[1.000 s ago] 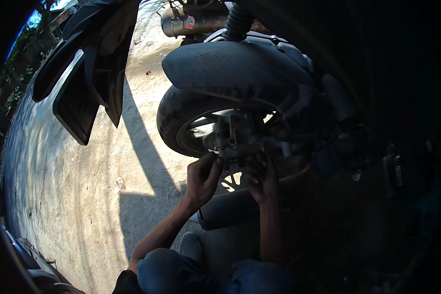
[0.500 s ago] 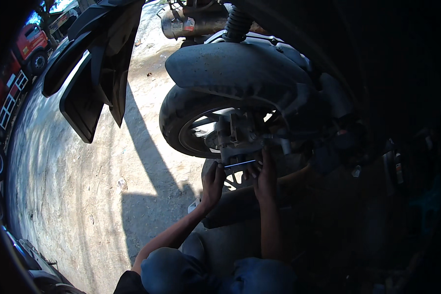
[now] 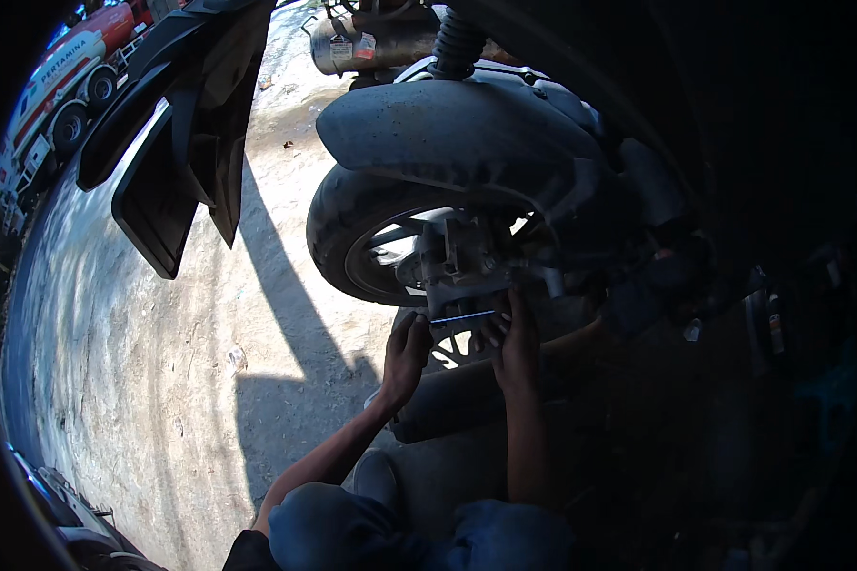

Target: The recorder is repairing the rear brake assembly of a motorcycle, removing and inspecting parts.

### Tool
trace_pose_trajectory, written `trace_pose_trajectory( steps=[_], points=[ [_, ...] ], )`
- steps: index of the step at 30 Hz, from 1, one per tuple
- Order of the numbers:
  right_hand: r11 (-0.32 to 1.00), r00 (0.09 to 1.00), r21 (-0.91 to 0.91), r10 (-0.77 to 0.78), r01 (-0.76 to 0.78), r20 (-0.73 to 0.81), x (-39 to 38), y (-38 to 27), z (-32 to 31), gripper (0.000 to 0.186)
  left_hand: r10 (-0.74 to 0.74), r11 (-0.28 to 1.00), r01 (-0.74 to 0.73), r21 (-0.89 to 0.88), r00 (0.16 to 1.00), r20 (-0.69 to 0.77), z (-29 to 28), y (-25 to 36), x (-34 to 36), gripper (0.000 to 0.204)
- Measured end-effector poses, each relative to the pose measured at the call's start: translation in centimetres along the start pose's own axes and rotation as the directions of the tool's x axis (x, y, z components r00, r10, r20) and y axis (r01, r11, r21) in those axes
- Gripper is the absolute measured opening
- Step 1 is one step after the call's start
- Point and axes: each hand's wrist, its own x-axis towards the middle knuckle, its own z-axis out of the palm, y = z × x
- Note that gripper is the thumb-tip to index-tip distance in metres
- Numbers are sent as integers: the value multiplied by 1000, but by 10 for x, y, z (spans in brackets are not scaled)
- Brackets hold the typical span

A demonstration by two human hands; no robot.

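Note:
A slim shiny metal rod (image 3: 463,318), with one bright edge, lies almost level between my two hands, just below the motorbike's hub and brake parts (image 3: 457,262). My left hand (image 3: 407,360) is closed around its left end. At the other end, my right hand (image 3: 516,350) has its fingers curled by the rod's tip, the forefinger reaching up toward the hub parts; shade hides its exact grip. Above them is the wheel's black tyre (image 3: 338,233), under a dusty grey fender (image 3: 448,124). A dark muffler (image 3: 448,407) stretches under my wrists.
Black bodywork panels (image 3: 190,162) hang at upper left. Behind the wheel a cylindrical metal canister (image 3: 371,46) shows beside a spring shock absorber (image 3: 454,48). Sunlit concrete ground (image 3: 162,381) spreads left. A red and white tanker truck (image 3: 76,76) is on the road. Deep shade covers the right.
On the road the truck has moved on, its white tank and rear wheels now showing. My left hand has shifted slightly left; the rod stays between both hands.

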Motion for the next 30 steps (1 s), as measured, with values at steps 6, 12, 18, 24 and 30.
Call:
trace_pose_trajectory(
  steps=[6,12,18,24,30],
  points=[
    [929,958,272,196,-250,209,1,-8,9,37,220,973,-213,88,972,-80,-7,34,-6,28],
    [743,917,560,189,-368,353,0,-25,-4,35,370,886,-373,275,927,65,24,91,-14,29],
    [849,946,445,173,-285,275,-3,-8,14,33,415,880,-364,306,902,-118,0,41,6,27],
    [1000,999,-2,-13,13,-32,0,1,9,35,-40,993,44,107,998,-38,-2,-23,6,43],
    [996,993,-61,-64,58,-100,-5,-3,4,35,65,960,-60,273,998,-10,6,-8,3,45]
  ],
)
